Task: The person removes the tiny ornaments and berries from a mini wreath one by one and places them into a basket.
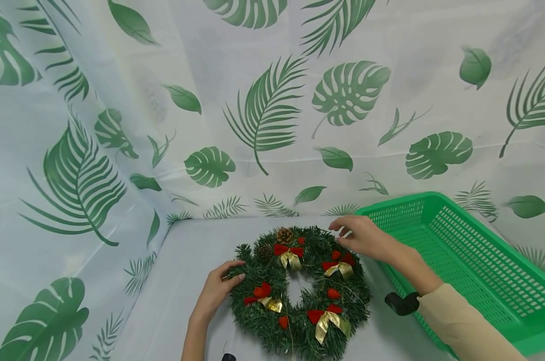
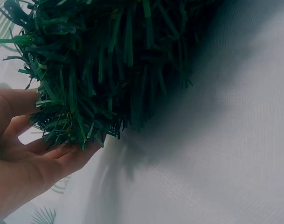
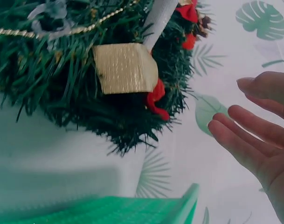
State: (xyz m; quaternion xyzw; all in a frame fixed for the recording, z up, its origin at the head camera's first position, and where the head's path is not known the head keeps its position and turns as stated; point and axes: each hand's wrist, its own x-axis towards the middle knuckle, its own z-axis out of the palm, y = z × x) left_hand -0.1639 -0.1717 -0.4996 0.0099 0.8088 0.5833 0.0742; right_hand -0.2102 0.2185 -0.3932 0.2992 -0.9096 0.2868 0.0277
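Note:
A green Christmas wreath (image 1: 263, 321) with red and gold bows, red berries and pine cones lies flat on the pale table (image 1: 186, 260). My left hand (image 1: 236, 271) touches its left edge; in the left wrist view the thumb and straight fingers of that hand (image 2: 62, 126) lie loosely against the needles of the wreath (image 2: 109, 56). My right hand (image 1: 340, 233) hovers at the wreath's upper right edge. In the right wrist view this hand (image 3: 225, 106) is spread with straight fingers, apart from the wreath (image 3: 62, 93), and holds nothing.
A green plastic basket (image 1: 435, 196) with perforated walls stands to the right of the wreath, its corner (image 3: 109, 210) close to my right wrist. A leaf-print sheet (image 1: 272, 110) hangs behind and to the left of the table.

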